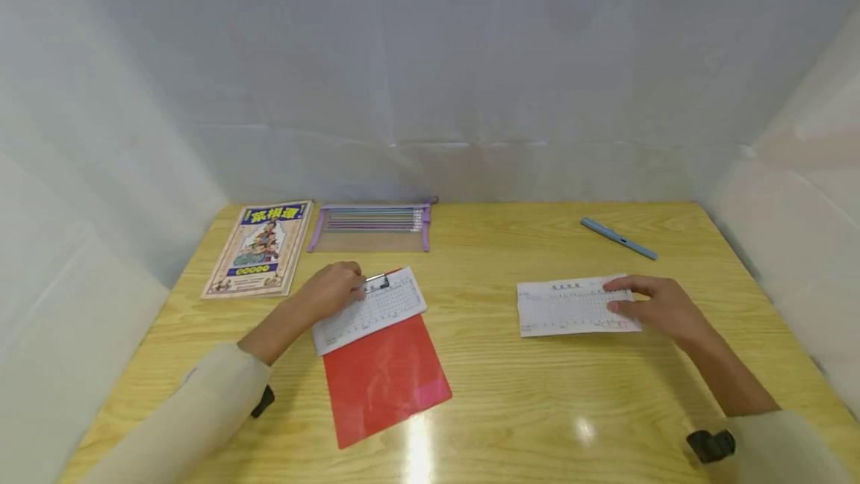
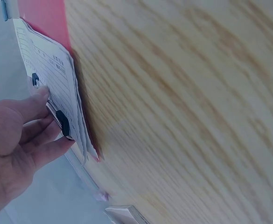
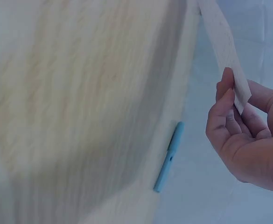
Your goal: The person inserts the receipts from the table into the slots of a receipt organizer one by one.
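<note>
At the upper edge of a red clipboard (image 1: pixel 386 379), a stack of printed forms (image 1: pixel 376 314) sits askew under a metal clip (image 2: pixel 61 122) with black ends. My left hand (image 1: pixel 336 290) pinches the clip, thumb on the forms' side and fingers behind, as the left wrist view shows. To the right, my right hand (image 1: pixel 661 308) grips the right end of a loose printed form (image 1: pixel 564 312) between thumb and fingers. That sheet (image 3: pixel 222 42) is held up off the table in the right wrist view. Its grid lines are visible, but the writing is too small to read.
A blue pen (image 1: pixel 618 238) lies at the back right of the wooden table (image 1: pixel 497 409). Behind the clipboard is a clear purple-edged zip pouch (image 1: pixel 376 243) with several pencils inside. An illustrated book (image 1: pixel 258 249) lies at the back left. Pale sheeting (image 1: pixel 457 66) walls the table's back and sides.
</note>
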A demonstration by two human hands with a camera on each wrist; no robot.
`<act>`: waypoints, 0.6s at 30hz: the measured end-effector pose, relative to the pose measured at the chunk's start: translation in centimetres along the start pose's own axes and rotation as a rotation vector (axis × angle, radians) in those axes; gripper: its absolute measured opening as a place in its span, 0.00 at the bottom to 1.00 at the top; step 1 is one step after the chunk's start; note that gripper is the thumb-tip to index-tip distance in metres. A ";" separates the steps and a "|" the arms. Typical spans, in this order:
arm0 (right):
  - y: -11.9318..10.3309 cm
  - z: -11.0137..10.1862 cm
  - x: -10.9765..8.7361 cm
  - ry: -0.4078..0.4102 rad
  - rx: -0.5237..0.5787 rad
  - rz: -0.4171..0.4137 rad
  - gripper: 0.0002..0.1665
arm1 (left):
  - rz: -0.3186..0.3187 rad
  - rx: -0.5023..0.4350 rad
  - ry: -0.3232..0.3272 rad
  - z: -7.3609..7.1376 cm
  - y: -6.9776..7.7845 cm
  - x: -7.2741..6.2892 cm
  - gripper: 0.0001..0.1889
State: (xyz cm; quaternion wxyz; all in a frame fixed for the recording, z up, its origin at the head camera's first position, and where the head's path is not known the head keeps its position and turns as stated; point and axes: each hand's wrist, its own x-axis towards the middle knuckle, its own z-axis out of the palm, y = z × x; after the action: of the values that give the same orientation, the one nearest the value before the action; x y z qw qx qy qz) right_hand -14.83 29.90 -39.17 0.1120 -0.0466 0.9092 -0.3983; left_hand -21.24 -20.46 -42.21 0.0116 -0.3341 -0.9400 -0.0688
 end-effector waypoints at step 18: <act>-7.9 8.5 5.8 -0.183 0.205 -0.149 0.19 | 0.004 0.005 -0.001 0.0 0.0 0.3 0.04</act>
State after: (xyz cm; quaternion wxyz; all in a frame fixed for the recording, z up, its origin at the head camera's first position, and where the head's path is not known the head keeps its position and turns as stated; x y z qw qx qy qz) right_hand -18.43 17.49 -39.93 0.1686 -0.1385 0.8438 -0.4903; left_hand -21.47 -20.22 -42.19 0.0119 -0.3358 -0.9395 -0.0664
